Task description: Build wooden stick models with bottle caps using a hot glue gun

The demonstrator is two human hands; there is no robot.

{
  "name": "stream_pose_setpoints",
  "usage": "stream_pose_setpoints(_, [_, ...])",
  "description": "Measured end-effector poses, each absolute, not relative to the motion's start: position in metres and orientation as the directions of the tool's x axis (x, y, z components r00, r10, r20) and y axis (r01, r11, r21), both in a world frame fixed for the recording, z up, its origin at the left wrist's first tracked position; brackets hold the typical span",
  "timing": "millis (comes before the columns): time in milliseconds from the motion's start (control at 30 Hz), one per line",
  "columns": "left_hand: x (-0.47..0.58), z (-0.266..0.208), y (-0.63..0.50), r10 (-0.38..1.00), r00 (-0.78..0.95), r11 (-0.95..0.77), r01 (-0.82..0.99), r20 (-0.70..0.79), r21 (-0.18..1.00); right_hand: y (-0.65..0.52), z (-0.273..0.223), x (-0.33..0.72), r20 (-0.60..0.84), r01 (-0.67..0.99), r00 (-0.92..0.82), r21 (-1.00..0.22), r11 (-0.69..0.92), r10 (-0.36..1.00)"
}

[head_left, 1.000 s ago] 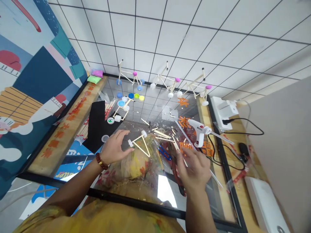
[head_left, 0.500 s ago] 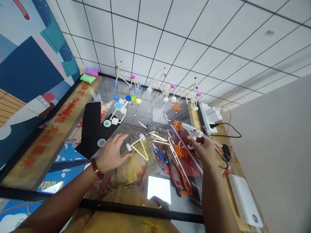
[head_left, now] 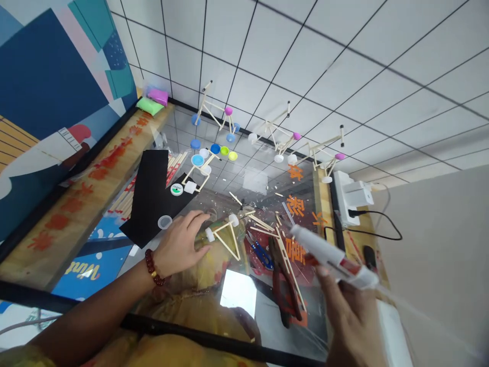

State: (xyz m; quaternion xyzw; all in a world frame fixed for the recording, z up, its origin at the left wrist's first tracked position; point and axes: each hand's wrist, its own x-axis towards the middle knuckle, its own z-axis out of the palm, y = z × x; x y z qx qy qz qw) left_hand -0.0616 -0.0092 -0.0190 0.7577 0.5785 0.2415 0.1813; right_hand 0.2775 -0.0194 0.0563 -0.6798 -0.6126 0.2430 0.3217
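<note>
My right hand (head_left: 349, 311) is closed round a white hot glue gun (head_left: 332, 255), raised over the table's right side with its nozzle towards the upper left. A clear glue stick trails from its back end. My left hand (head_left: 183, 244) rests on the glass, fingers apart and empty, just left of a small triangular frame of wooden sticks (head_left: 237, 247). That frame has a white bottle cap (head_left: 210, 235) at one corner and another at the top. Between the hands lie red-handled pliers (head_left: 282, 293), blue snips (head_left: 262, 253) and loose wooden sticks (head_left: 262, 223).
Three stick models with caps (head_left: 275, 135) stand along the back edge. Left of centre are another stick model (head_left: 206, 178), coloured caps (head_left: 215, 149), black card (head_left: 148, 199) and a clear lid (head_left: 165, 222). A power strip (head_left: 346, 204) with a cable sits at the right.
My right hand has lifted the glue gun off the right side and brought it nearer to me. My left hand stays open beside the triangular frame. The view has shifted slightly.
</note>
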Motion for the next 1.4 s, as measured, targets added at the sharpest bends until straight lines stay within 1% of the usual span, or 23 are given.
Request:
stream_pose_setpoints(67, [-0.062, -0.018, -0.009, 0.969, 0.198, -0.249, 0.77, 0.15, 0.588, -0.037, 0.056, 0.255, 0.039, 0.675, -0.03, -0.737, 0.049, 0.999])
stream_pose_setpoints(133, [-0.061, -0.016, -0.009, 0.972, 0.186, -0.235, 0.754, 0.143, 0.614, -0.046, 0.05, 0.237, 0.041, 0.692, -0.17, -0.706, 0.149, 0.985])
stream_pose_setpoints(233, [-0.06, -0.014, -0.009, 0.971, 0.196, -0.239, 0.754, 0.137, 0.611, -0.049, 0.038, 0.218, 0.09, 0.713, -0.275, -0.649, 0.265, 0.957])
stream_pose_setpoints(467, [-0.058, -0.012, -0.008, 0.974, 0.197, -0.226, 0.769, 0.114, 0.597, -0.049, 0.023, 0.198, 0.135, 0.725, -0.335, -0.595, 0.347, 0.932])
stream_pose_setpoints(700, [-0.058, -0.012, -0.009, 0.975, 0.196, -0.216, 0.762, 0.101, 0.61, -0.038, 0.026, 0.186, 0.148, 0.704, -0.415, -0.573, 0.42, 0.898])
stream_pose_setpoints(833, [-0.059, -0.012, -0.009, 0.977, 0.191, -0.207, 0.759, 0.092, 0.617, -0.038, 0.025, 0.183, 0.131, 0.722, -0.403, -0.563, 0.402, 0.906])
stream_pose_setpoints(1000, [-0.059, -0.012, -0.009, 0.975, 0.196, -0.216, 0.764, 0.1, 0.608, -0.043, 0.021, 0.186, 0.169, 0.709, -0.389, -0.573, 0.412, 0.905])
stream_pose_setpoints(1200, [-0.058, -0.011, -0.008, 0.978, 0.19, -0.205, 0.761, 0.091, 0.615, -0.046, 0.017, 0.188, 0.108, 0.72, -0.376, -0.591, 0.363, 0.92])
stream_pose_setpoints(1400, [-0.058, -0.011, -0.009, 0.978, 0.188, -0.2, 0.757, 0.085, 0.622, -0.045, 0.011, 0.19, 0.177, 0.722, -0.401, -0.543, 0.429, 0.899])
